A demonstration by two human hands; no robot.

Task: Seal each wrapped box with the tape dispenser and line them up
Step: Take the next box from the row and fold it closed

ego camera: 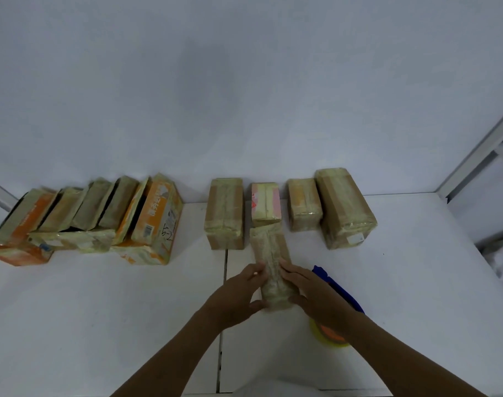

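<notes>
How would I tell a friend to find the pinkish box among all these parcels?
Look along the white wall to the row of four taped boxes right of the leaning orange stack. The pinkish box is second from the left, just behind the long parcel. Only it shows pink and red; its neighbours are plain brown.

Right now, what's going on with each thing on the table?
Brown paper-wrapped box: taped, gripped on both sides.
Left hand: grips the box's left side.
Right hand: grips its right side.
Blue tape dispenser: lying on table, unheld.
Four taped boxes: lined up by the wall.
Orange cartons: leaning together.
</notes>
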